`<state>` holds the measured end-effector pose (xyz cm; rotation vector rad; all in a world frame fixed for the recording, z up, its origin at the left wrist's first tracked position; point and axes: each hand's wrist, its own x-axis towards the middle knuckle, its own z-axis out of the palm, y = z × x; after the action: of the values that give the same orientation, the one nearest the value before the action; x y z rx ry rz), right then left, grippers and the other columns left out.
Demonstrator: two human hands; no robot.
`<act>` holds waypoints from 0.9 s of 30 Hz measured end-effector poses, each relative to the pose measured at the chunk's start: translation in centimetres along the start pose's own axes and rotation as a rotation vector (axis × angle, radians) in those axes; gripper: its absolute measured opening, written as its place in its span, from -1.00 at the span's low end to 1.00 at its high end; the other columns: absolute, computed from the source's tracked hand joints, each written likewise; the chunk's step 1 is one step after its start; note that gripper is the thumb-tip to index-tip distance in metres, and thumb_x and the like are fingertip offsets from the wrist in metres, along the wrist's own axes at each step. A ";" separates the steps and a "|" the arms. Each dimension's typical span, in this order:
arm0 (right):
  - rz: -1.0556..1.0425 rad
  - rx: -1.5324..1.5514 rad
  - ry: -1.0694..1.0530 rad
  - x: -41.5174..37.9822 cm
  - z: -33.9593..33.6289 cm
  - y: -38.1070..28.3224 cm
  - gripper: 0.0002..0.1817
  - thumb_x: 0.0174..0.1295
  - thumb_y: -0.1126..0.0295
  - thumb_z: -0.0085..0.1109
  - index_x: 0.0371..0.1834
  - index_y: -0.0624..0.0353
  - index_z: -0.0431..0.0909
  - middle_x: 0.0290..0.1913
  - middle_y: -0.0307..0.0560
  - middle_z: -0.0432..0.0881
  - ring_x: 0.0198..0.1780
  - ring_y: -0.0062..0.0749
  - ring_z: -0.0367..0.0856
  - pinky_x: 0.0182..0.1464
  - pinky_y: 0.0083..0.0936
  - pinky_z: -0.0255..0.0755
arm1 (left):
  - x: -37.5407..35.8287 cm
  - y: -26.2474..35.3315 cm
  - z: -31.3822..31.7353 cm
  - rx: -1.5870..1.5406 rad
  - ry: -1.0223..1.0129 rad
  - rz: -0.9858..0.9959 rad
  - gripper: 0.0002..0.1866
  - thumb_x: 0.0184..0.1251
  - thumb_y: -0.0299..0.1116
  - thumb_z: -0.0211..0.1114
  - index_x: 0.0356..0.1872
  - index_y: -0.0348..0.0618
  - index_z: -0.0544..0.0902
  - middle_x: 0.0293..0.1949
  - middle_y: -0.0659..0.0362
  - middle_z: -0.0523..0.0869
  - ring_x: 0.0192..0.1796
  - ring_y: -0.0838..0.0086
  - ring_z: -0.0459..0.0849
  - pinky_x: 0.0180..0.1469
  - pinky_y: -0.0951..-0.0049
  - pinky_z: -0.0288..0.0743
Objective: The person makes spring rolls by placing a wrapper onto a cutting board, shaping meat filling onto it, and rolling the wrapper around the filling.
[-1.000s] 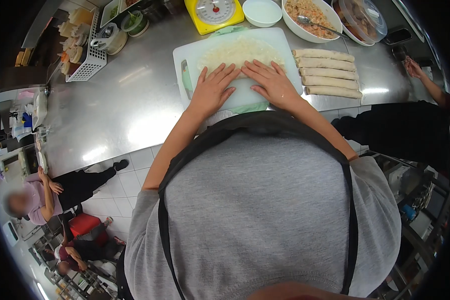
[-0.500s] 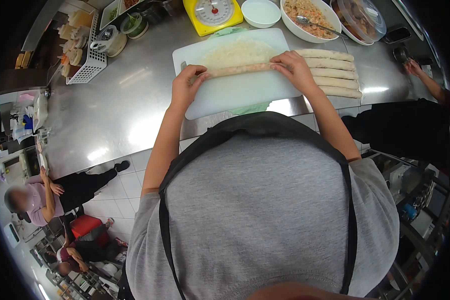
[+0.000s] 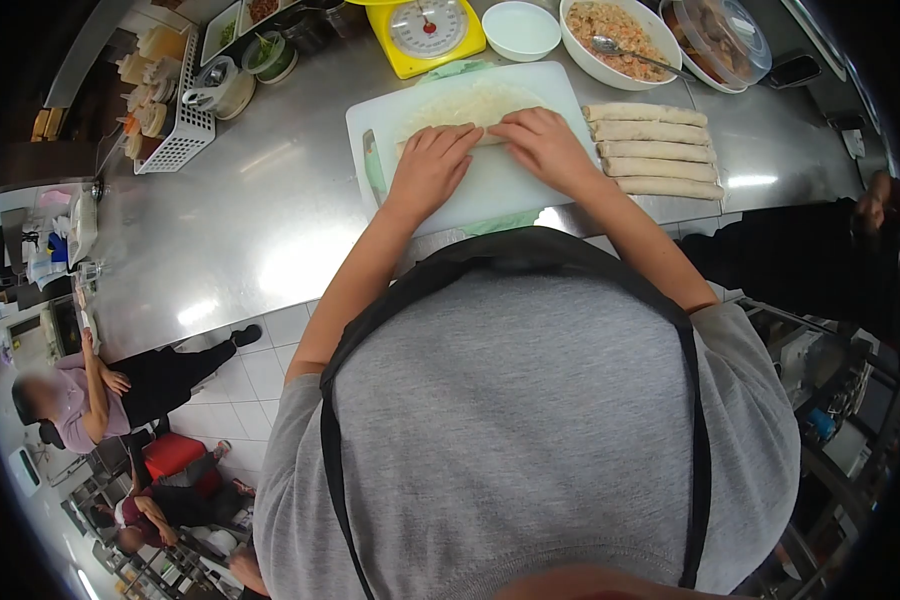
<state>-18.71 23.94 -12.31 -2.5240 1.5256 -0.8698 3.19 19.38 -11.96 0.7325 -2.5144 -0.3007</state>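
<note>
My left hand [image 3: 432, 168] and my right hand [image 3: 548, 152] are close together over a filled roll [image 3: 491, 139] on the white cutting board [image 3: 470, 203]. The fingers of both hands curl down onto the roll and cover most of it. Beyond my fingertips, a thin pale wrapper sheet [image 3: 465, 100] lies flat on the board. To the right of my right hand, several long pale rolls [image 3: 658, 150] lie side by side on the steel counter, partly past the board's edge.
Behind the board stand a yellow scale [image 3: 407, 62], a small white bowl [image 3: 522, 32], a bowl of orange-pink filling [image 3: 610, 30] with a spoon, and a lidded container [image 3: 720, 40]. A white basket [image 3: 183, 130] holds bottles. A co-worker's hand [image 3: 875, 203] shows at right.
Both my hands have moved inward from the roll's ends to its middle, now covering it. The co-worker's hand at right has drawn back from the counter.
</note>
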 end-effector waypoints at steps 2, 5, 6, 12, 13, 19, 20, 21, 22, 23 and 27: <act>0.007 0.013 -0.021 0.0 0.0 -0.5 -0.62 0.10 0.41 0.20 0.05 0.00 0.54 -0.03 -0.19 0.52 0.04 -0.27 0.45 0.07 -0.35 0.31 | 0.0 -0.3 0.6 0.038 0.009 0.004 -0.54 0.17 -0.37 0.26 0.16 0.00 0.51 0.09 0.24 0.56 0.07 0.31 0.49 0.17 0.27 0.28; 0.005 -0.011 0.013 -0.4 0.6 0.4 -0.61 0.08 0.40 0.23 0.04 0.01 0.55 -0.06 -0.18 0.53 0.00 -0.27 0.47 0.05 -0.36 0.35 | -0.5 -1.0 0.4 0.093 0.009 0.018 -0.55 0.17 -0.33 0.28 0.14 0.02 0.52 0.09 0.25 0.56 0.06 0.33 0.50 0.14 0.28 0.29; -0.028 -0.025 0.023 -0.6 0.6 1.3 -0.61 0.08 0.40 0.24 0.04 0.00 0.56 -0.08 -0.19 0.54 -0.03 -0.27 0.49 0.02 -0.37 0.37 | -0.8 -1.4 0.1 0.099 -0.001 0.017 -0.56 0.17 -0.32 0.28 0.13 0.04 0.54 0.08 0.24 0.57 0.06 0.33 0.50 0.14 0.28 0.28; 0.014 0.007 0.044 -1.5 -0.7 3.3 -0.66 0.10 0.40 0.23 -0.01 -0.01 0.60 -0.17 -0.20 0.57 -0.08 -0.27 0.51 -0.04 -0.39 0.44 | -2.5 -3.8 -1.8 0.134 0.060 -0.064 -0.59 0.12 -0.34 0.32 0.06 0.16 0.60 -0.05 0.25 0.57 0.01 0.35 0.50 0.14 0.28 0.25; 0.049 0.035 0.026 -1.3 -1.0 3.3 -0.68 0.10 0.37 0.23 -0.03 -0.01 0.61 -0.18 -0.21 0.57 -0.06 -0.29 0.50 -0.03 -0.38 0.44 | -2.4 -4.2 -1.9 0.101 0.019 -0.113 -0.62 0.14 -0.33 0.31 0.04 0.12 0.63 -0.08 0.22 0.58 -0.01 0.33 0.50 0.14 0.28 0.25; 0.200 0.155 -0.110 0.2 -1.5 5.0 -0.79 0.19 0.29 0.18 -0.12 -0.04 0.69 -0.21 -0.23 0.56 -0.07 -0.30 0.48 -0.01 -0.39 0.39 | -1.0 -6.4 -2.3 -0.262 -0.011 -0.314 -0.77 0.23 -0.31 0.29 -0.09 -0.03 0.70 -0.25 0.19 0.62 -0.12 0.41 0.54 0.04 0.43 0.33; 0.200 0.154 -0.109 0.5 -1.4 5.3 -0.79 0.19 0.29 0.18 -0.12 -0.04 0.69 -0.21 -0.23 0.56 -0.07 -0.30 0.48 -0.01 -0.39 0.39 | -0.8 -6.7 -2.4 -0.483 -0.026 -0.428 -0.80 0.26 -0.30 0.28 -0.13 -0.06 0.71 -0.29 0.19 0.62 -0.14 0.46 0.55 -0.01 0.48 0.36; 0.248 0.177 -0.124 0.6 -1.2 5.5 -0.79 0.20 0.27 0.18 -0.13 -0.06 0.70 -0.21 -0.24 0.55 -0.07 -0.31 0.47 0.00 -0.40 0.38 | -0.6 -6.9 -2.4 -0.483 -0.025 -0.427 -0.80 0.26 -0.30 0.28 -0.13 -0.06 0.71 -0.29 0.19 0.62 -0.14 0.46 0.55 -0.01 0.48 0.36; 0.295 0.201 -0.138 0.8 -1.1 5.7 -0.80 0.21 0.26 0.17 -0.14 -0.08 0.71 -0.20 -0.25 0.54 -0.06 -0.33 0.47 0.00 -0.40 0.36 | -0.4 -7.1 -2.5 -0.477 -0.027 -0.457 -0.82 0.24 -0.30 0.29 -0.20 -0.09 0.72 -0.30 0.20 0.63 -0.22 0.46 0.56 -0.09 0.51 0.38; 0.294 0.200 -0.136 0.9 -0.9 6.0 -0.80 0.21 0.26 0.17 -0.14 -0.08 0.71 -0.20 -0.25 0.54 -0.06 -0.33 0.47 0.00 -0.40 0.36 | -0.2 -7.2 -2.4 -0.471 -0.029 -0.486 -0.84 0.23 -0.30 0.30 -0.26 -0.12 0.73 -0.31 0.20 0.63 -0.29 0.47 0.58 -0.17 0.54 0.41; 0.339 0.172 -0.109 1.4 -0.7 5.3 -0.76 0.19 0.33 0.16 -0.07 -0.11 0.66 -0.16 -0.26 0.52 -0.04 -0.33 0.46 0.04 -0.38 0.33 | 0.6 -6.9 -2.7 -0.332 -0.145 -0.546 -0.80 0.26 -0.39 0.25 -0.11 -0.11 0.68 -0.17 0.20 0.62 -0.11 0.46 0.56 -0.02 0.47 0.37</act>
<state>-22.84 20.27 -12.89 -2.0759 1.6933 -0.7621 7.23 13.11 -11.81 1.2785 -2.2599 -0.9626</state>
